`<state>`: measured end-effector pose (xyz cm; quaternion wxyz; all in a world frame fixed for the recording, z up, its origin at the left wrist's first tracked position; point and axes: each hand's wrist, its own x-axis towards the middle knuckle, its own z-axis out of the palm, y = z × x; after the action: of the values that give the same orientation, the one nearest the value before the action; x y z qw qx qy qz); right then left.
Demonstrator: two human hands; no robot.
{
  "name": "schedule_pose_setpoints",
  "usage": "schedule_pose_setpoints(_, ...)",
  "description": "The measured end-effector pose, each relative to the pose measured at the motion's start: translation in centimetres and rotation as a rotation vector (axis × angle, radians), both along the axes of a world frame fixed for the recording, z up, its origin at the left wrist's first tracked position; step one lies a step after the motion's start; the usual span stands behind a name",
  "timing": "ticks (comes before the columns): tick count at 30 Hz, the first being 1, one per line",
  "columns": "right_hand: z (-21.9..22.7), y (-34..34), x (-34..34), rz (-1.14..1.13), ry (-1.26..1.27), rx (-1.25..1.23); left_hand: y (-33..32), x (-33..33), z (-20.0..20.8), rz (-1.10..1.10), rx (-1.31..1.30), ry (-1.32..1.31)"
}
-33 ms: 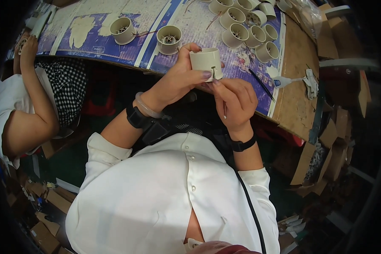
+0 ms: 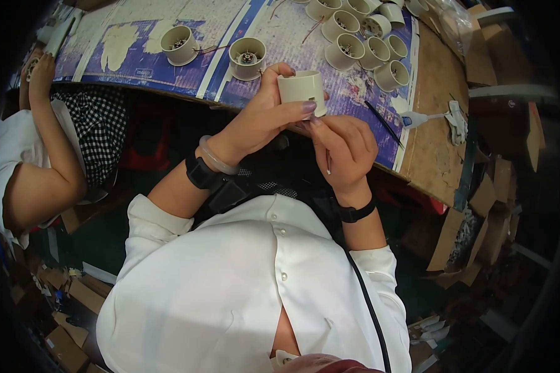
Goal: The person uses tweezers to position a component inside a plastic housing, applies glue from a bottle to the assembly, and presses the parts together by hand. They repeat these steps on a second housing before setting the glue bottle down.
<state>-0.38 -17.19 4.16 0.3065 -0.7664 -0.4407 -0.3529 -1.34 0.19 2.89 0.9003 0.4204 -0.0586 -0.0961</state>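
Upright between my hands is a white cup-shaped plastic housing [image 2: 300,87] with a flared lower rim. My left hand [image 2: 261,121] is wrapped round its left side, and the thumb lies across the lower front, over part of a small slot. At the bottom rim, my right hand [image 2: 348,149] has thumb and forefinger pinched close to the left thumb. What sits in that pinch is too small to make out. A thin strand with a pale tip [image 2: 328,168] hangs below the right fingers. Two similar housings, a nearer one [image 2: 247,59] and a farther one [image 2: 179,45], stand left on the table, with metal parts inside.
Several more housings [image 2: 345,51] cluster at the back right of the table [image 2: 162,81]. A black pen-like tool [image 2: 382,123], a small white bottle [image 2: 414,119] and a crumpled white item [image 2: 458,123] lie to the right. Another person [image 2: 43,143] sits at the left. Cardboard boxes [image 2: 448,239] stand at the right.
My left thumb has slid slightly to the right across the housing's front and covers more of the slot. The right fingers have shifted a little to the left.
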Motion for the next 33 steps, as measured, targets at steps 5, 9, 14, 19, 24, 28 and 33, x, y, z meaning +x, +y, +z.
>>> schedule_pose_setpoints(5,1.2,-0.9,0.1,0.095,0.172,-0.053,0.1,0.5,-0.1,0.061,0.098,0.039)
schedule_pose_setpoints(9,1.3,-7.6,1.5,-0.179,0.495,-0.139,0.0,0.3,-1.4,0.302,0.712,-0.423)
schedule_pose_setpoints(14,0.7,-10.0,2.4,-0.559,0.409,-0.484,-0.8,1.0,-2.3,0.337,0.944,-0.712)
schedule_pose_setpoints(19,1.0,-9.1,3.0,-0.383,0.295,-0.503,-0.4,1.5,-2.3,0.265,1.044,-0.693)
schedule_pose_setpoints(24,2.2,-6.3,3.4,-0.192,0.513,-0.059,-0.2,1.7,-2.2,0.324,1.129,-0.813)
schedule_pose_setpoints(28,-0.8,-4.9,3.2,-0.049,0.738,0.264,0.1,1.6,-1.8,0.312,1.147,-0.779)
schedule_pose_setpoints(33,-1.6,-4.7,2.1,-0.001,0.886,0.484,0.2,1.5,-1.5,0.313,1.169,-0.746)
